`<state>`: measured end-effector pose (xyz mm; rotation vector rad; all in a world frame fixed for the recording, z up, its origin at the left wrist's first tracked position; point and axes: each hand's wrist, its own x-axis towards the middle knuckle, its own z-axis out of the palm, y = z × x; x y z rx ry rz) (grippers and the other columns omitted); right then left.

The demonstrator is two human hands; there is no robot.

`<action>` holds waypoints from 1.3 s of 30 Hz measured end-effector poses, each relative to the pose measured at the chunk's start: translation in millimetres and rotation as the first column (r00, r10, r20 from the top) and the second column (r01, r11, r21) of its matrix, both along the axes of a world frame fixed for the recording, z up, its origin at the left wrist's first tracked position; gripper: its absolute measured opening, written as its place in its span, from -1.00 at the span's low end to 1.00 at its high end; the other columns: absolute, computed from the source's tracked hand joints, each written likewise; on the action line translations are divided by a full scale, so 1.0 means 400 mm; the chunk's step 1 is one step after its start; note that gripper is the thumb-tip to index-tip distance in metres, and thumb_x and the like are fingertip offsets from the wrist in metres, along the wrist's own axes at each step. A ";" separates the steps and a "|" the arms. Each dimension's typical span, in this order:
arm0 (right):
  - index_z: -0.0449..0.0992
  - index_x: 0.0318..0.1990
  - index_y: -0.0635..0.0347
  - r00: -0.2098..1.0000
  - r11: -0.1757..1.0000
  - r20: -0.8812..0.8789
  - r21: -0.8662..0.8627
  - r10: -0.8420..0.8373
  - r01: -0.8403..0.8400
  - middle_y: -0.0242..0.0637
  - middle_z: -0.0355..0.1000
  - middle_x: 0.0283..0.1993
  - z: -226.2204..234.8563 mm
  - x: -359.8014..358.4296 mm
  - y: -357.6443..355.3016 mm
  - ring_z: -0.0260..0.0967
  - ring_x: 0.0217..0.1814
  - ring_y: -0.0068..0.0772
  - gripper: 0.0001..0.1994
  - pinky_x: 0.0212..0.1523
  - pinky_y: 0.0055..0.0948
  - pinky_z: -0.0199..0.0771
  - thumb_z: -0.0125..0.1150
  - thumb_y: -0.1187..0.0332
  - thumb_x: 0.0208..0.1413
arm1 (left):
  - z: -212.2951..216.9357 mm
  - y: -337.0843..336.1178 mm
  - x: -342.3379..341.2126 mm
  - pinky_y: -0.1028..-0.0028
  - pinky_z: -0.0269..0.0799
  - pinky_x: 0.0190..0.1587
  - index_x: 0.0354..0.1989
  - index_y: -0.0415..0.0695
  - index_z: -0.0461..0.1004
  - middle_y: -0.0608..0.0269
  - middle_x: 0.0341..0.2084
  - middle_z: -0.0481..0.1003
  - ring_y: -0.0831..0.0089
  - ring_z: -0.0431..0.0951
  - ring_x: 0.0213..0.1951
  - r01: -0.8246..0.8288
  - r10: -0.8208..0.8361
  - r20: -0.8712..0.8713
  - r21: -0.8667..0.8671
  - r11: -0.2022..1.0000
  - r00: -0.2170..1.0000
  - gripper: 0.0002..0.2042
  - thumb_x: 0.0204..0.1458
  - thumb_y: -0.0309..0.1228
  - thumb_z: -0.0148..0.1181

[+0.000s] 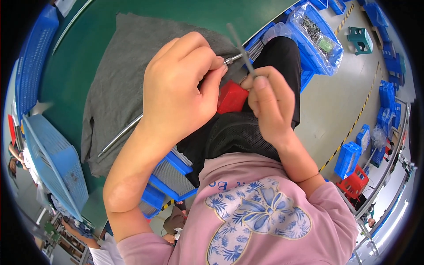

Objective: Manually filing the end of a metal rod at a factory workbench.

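My left hand [181, 84] is closed, thumb and fingertips pinching a slim shiny metal rod [235, 57] by its stepped end. Another length of metal rod [120, 136] shows beyond my left forearm, over the grey cloth [115, 75]; my hand hides whether both are one piece. In my right hand [273, 99], a thin grey stick-like tool [242, 49] is gripped between thumb and fingers, pointing up and away. It crosses in front of the rod's tip and its upper part is blurred. A red block-shaped thing [232, 96] lies at my lap below both hands.
The cloth lies on a green tabletop [154, 12]. At right stands a blue bin [334, 66] lined with plastic, holding many small metal parts. Blue baskets [57, 163] line the left side. A green stool [360, 40] and red chair [353, 182] stand on the floor. Other people are at the edges.
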<state>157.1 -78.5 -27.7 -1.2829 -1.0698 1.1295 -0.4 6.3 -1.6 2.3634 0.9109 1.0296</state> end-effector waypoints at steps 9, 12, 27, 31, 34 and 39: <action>0.30 0.03 0.39 0.998 0.960 0.037 0.274 0.051 -0.060 -0.43 0.28 -0.57 -0.009 -0.009 0.009 0.18 -0.54 -0.77 -0.73 -0.33 -0.61 0.54 -0.14 0.65 0.16 | -0.001 -0.003 0.003 0.49 0.28 -0.53 -0.58 -0.26 0.40 0.22 -0.61 0.36 0.38 0.39 -0.57 -0.013 0.012 0.022 0.019 1.000 1.000 -0.84 -0.30 -0.70 0.28; 0.37 0.02 0.37 0.990 0.964 0.137 0.262 0.019 -0.055 -0.43 0.29 -0.58 -0.010 -0.009 0.003 0.21 -0.56 -0.77 -0.71 -0.42 -0.65 0.46 -0.11 0.66 0.15 | -0.003 -0.004 0.006 0.47 0.27 -0.53 -0.58 -0.26 0.41 0.22 -0.61 0.36 0.35 0.39 -0.57 -0.008 0.008 0.033 0.026 1.000 0.999 -0.84 -0.31 -0.70 0.28; 0.54 -0.06 0.26 0.775 0.836 0.547 0.547 -0.315 -0.046 -0.35 0.21 -0.70 -0.054 -0.008 0.020 0.15 -0.75 -0.54 -0.56 -0.68 -0.59 0.21 0.12 0.70 -0.21 | -0.002 -0.004 0.008 0.44 0.25 -0.53 -0.59 -0.24 0.41 0.22 -0.62 0.34 0.30 0.37 -0.57 -0.014 0.013 0.037 0.025 1.000 0.999 -0.83 -0.33 -0.67 0.30; 0.55 -0.06 0.22 0.702 0.797 0.601 0.599 -0.383 -0.078 -0.39 0.15 -0.71 -0.061 -0.008 0.021 0.09 -0.77 -0.52 -0.53 -0.71 -0.55 0.17 0.16 0.65 -0.27 | -0.001 -0.006 0.010 0.38 0.29 -0.50 -0.61 -0.22 0.39 0.23 -0.59 0.34 0.26 0.38 -0.53 -0.019 0.019 0.018 0.019 1.000 1.000 -0.84 -0.33 -0.64 0.28; 0.57 -0.08 0.19 0.602 0.838 0.719 0.526 -0.347 -0.145 -0.41 0.12 -0.72 -0.049 0.012 0.003 0.06 -0.78 -0.51 -0.54 -0.73 -0.54 0.11 0.18 0.60 -0.29 | 0.002 -0.010 0.010 0.32 0.32 -0.46 -0.62 -0.19 0.37 0.25 -0.57 0.34 0.22 0.39 -0.49 -0.031 0.031 -0.010 -0.001 1.000 0.999 -0.85 -0.33 -0.61 0.26; 0.58 -0.10 0.15 0.571 0.793 0.711 0.587 -0.410 -0.161 -0.42 0.08 -0.72 -0.055 0.010 0.022 0.01 -0.79 -0.50 -0.53 -0.75 -0.54 0.05 0.17 0.57 -0.32 | -0.005 -0.005 0.010 0.32 0.32 -0.45 -0.62 -0.20 0.38 0.25 -0.58 0.35 0.22 0.39 -0.50 -0.021 0.021 0.024 0.012 1.000 0.999 -0.86 -0.33 -0.62 0.25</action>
